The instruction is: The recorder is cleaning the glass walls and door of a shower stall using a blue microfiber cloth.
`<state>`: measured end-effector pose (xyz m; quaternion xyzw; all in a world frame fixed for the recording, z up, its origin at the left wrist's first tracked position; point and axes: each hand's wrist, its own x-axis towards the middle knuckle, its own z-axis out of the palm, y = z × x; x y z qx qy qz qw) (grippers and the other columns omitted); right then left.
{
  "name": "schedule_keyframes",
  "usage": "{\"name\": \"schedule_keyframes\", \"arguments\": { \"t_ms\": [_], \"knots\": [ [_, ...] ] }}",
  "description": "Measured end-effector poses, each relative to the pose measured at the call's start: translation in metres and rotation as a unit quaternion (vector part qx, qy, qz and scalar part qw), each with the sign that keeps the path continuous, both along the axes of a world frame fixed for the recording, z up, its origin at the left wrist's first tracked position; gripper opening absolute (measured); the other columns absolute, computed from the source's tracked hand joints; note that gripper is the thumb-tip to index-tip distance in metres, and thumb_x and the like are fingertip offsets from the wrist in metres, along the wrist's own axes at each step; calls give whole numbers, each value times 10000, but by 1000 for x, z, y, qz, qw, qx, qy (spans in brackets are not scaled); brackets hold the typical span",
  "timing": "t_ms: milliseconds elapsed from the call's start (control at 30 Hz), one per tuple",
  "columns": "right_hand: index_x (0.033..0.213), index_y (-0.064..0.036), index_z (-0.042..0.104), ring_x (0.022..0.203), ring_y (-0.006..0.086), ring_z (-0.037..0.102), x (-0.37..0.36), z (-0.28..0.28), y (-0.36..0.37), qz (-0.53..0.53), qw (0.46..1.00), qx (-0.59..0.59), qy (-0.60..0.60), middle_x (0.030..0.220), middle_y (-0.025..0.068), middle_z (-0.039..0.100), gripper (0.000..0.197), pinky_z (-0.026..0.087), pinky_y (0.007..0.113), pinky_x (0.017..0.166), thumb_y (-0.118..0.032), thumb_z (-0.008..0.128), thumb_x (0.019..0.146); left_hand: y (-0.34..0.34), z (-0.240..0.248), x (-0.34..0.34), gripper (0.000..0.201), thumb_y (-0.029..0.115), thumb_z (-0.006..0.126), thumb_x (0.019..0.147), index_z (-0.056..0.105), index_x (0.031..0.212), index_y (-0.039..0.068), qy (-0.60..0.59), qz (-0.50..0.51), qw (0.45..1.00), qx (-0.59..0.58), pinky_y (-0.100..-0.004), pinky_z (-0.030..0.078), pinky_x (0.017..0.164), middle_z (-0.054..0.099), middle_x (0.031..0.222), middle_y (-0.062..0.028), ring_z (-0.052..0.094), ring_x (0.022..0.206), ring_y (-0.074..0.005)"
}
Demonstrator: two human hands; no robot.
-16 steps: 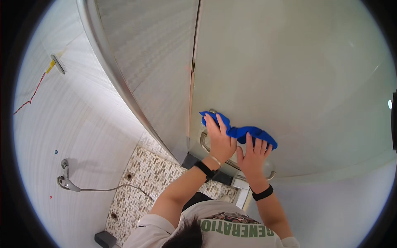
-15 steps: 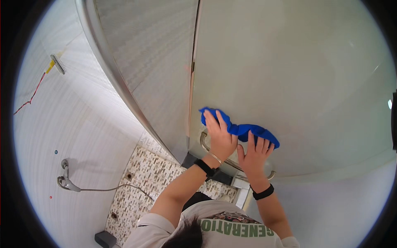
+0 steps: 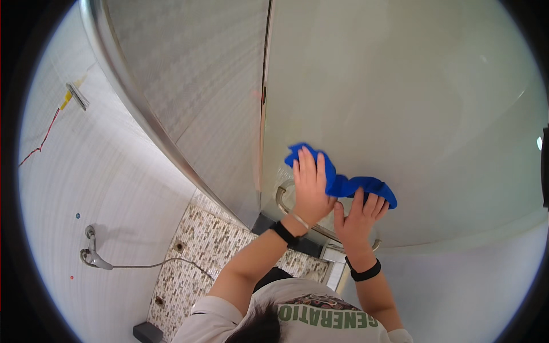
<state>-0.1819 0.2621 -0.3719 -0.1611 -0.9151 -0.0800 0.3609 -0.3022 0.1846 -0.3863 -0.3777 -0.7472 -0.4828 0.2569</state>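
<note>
A blue cloth [image 3: 339, 186] lies bunched against the frosted glass shower door [image 3: 400, 108], stretched between my two hands. My left hand [image 3: 311, 191] presses the cloth's upper left end to the glass, its fingers long and nearly straight over the fabric. Lower and to the right, my right hand [image 3: 359, 220] holds the other end, fingers bent onto the cloth and thumb pointing up beside the left hand. Just under my hands is the door's curved metal handle [image 3: 281, 197], partly hidden by them.
A second glass panel [image 3: 200, 86] with a curved metal rail [image 3: 134, 108] stands at left. On the wall beyond are a shower tap [image 3: 94, 254] with a hose [image 3: 154, 264] and a fitting with red wires [image 3: 48, 128]. Mosaic tiles [image 3: 194, 251] cover the floor below.
Both hands and the cloth have slid a little to the right along the glass. The left end of the cloth is slightly higher, the right end slightly lower.
</note>
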Motion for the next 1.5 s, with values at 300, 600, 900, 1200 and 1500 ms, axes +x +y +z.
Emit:
{"name": "schedule_keyframes", "arguments": {
  "t_ms": [300,600,900,1200,1500],
  "knots": [
    [1169,-19,532,1220,462,280,-8,0,0,6,1000,6,30,1324,238,332,541,184,634,987,-469,554,870,-3,-17,2,820,227,629,730,273,1396,-95,3,-30,1000,-4,-638,150,1071,172,1435,-416,167,1330,-591],
    [1161,-35,551,1249,461,275,-43,65,2,-24,988,68,136,1368,234,331,524,179,642,982,-492,460,920,-7,105,-53,795,311,561,868,158,1474,-8,81,53,994,49,-593,112,1097,52,1506,-345,85,1374,-548],
    [1138,-141,616,1202,200,443,-95,21,-8,170,975,131,47,1271,12,519,312,311,417,1021,-241,565,846,10,-12,-52,837,312,562,907,73,1454,-89,-166,37,947,272,-476,70,1148,1,1531,-299,30,1425,-434],
    [1185,-202,629,1256,142,397,-82,-71,-5,180,969,129,-111,1310,-58,513,356,298,370,1032,-239,551,840,-3,-175,-38,640,204,467,951,174,1418,-121,-351,-38,935,37,-456,101,1153,59,1506,-341,95,1409,-442],
    [1174,-177,630,1104,240,452,-65,-14,-6,71,992,99,30,1228,14,525,387,321,473,881,-310,608,812,-3,-106,-51,679,178,414,954,45,1428,-139,-255,-16,956,144,-439,74,1150,-56,1494,-366,11,1415,-461]
  ]
}}
